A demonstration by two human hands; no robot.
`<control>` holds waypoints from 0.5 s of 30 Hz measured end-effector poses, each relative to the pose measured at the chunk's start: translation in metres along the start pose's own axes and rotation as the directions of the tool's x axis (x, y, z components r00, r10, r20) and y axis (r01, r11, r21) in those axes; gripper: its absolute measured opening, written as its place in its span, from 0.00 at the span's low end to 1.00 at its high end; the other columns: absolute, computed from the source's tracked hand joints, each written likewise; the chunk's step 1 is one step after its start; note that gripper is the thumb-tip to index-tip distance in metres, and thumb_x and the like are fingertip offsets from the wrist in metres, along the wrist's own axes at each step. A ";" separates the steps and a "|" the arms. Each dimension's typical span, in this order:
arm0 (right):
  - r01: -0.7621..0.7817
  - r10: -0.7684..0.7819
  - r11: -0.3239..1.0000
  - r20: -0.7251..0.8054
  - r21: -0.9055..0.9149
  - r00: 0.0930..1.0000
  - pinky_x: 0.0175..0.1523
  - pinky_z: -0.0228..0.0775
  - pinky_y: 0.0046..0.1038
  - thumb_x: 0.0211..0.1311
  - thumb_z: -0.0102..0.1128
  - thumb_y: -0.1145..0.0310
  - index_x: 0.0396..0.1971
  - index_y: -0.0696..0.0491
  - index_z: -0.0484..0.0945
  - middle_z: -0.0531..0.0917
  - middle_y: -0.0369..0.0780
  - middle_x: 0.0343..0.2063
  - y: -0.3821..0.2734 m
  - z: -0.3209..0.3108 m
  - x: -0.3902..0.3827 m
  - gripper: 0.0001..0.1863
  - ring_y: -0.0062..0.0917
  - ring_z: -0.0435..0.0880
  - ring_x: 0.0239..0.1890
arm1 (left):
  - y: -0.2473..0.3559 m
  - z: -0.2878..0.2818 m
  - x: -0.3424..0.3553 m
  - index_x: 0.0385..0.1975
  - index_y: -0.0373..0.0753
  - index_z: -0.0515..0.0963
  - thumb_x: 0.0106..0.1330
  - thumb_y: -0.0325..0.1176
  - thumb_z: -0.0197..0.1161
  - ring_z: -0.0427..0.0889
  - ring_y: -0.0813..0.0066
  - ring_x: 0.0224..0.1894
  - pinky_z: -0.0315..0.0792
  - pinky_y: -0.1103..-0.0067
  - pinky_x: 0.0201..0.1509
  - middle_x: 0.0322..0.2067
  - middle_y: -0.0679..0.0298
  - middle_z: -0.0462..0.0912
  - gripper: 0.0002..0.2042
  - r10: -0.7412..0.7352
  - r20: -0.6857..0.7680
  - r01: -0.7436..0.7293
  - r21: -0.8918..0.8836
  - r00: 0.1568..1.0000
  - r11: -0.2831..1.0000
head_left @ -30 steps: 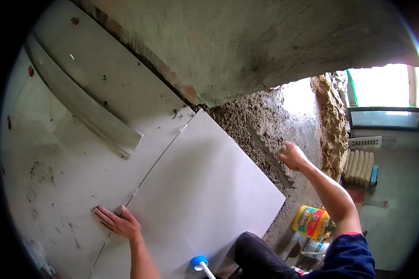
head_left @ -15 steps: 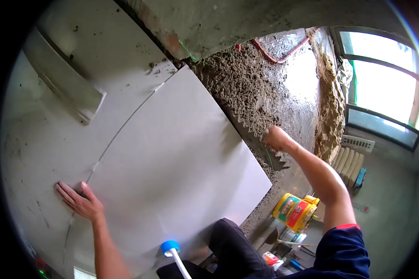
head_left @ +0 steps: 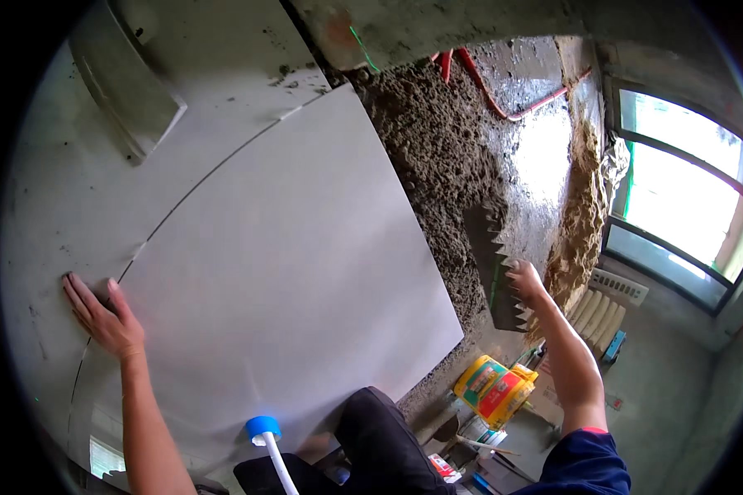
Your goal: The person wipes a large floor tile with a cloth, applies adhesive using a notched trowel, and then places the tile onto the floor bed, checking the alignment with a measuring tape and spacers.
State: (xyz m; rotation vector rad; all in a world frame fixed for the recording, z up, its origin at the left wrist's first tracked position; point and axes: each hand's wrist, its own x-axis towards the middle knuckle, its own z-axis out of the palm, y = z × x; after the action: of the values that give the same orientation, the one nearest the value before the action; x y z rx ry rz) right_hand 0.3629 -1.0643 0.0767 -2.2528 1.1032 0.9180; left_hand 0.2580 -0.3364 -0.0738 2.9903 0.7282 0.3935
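My left hand (head_left: 103,318) lies flat with spread fingers across the joint between a large pale floor tile (head_left: 281,247) and the tile to its left. In my right hand (head_left: 526,282) is a notched trowel (head_left: 489,272), gripped at its toothed side. Its dark blade rests over the rough grey mortar (head_left: 437,157) to the right of the tile, apart from the tile's edge. The fingers are closed; the trowel's handle is hidden.
A tool with a blue round head (head_left: 263,427) and white handle stands by my knees. A yellow bucket (head_left: 494,389) is at lower right. Red pipe (head_left: 512,114) crosses the far floor. A bent grey piece (head_left: 124,87) lies on the left tiles. A window (head_left: 677,173) is at right.
My right hand has moved the notched trowel away from the tile's edge, to the right over the mortar. My left hand stays flat on the tile joint. The view has shifted slightly.
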 end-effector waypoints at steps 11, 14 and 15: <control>0.251 -0.300 0.747 0.024 -0.615 0.953 0.45 0.75 0.41 0.48 0.61 0.66 0.36 0.58 0.79 0.82 0.53 0.33 0.013 0.064 0.013 0.15 0.49 0.81 0.40 | -0.015 0.007 0.001 0.68 0.36 0.58 0.70 0.56 0.47 0.57 0.52 0.70 0.51 0.67 0.71 0.68 0.49 0.57 0.34 0.041 -0.044 -0.042 -0.023 0.998 0.999; 0.234 -0.289 0.808 -0.018 -0.541 0.957 0.44 0.74 0.39 0.48 0.62 0.66 0.35 0.58 0.79 0.83 0.52 0.31 0.027 0.050 0.011 0.15 0.47 0.83 0.36 | -0.021 0.008 0.000 0.67 0.35 0.58 0.70 0.56 0.47 0.57 0.52 0.70 0.51 0.67 0.72 0.68 0.49 0.57 0.34 0.052 -0.049 -0.052 0.011 0.997 0.999; 0.193 -0.250 0.845 -0.049 -0.499 0.967 0.43 0.74 0.38 0.48 0.62 0.66 0.35 0.58 0.79 0.83 0.51 0.30 0.035 0.040 0.013 0.14 0.45 0.83 0.35 | -0.020 0.008 0.000 0.68 0.36 0.58 0.71 0.56 0.46 0.56 0.54 0.70 0.50 0.67 0.72 0.68 0.50 0.57 0.34 0.045 -0.045 -0.045 0.011 0.998 0.999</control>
State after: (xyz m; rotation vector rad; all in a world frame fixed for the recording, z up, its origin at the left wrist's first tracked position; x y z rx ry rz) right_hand 0.3261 -1.0648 0.0362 -2.8048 0.6739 1.0753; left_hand 0.2514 -0.3186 -0.0837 3.0215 0.6694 0.4617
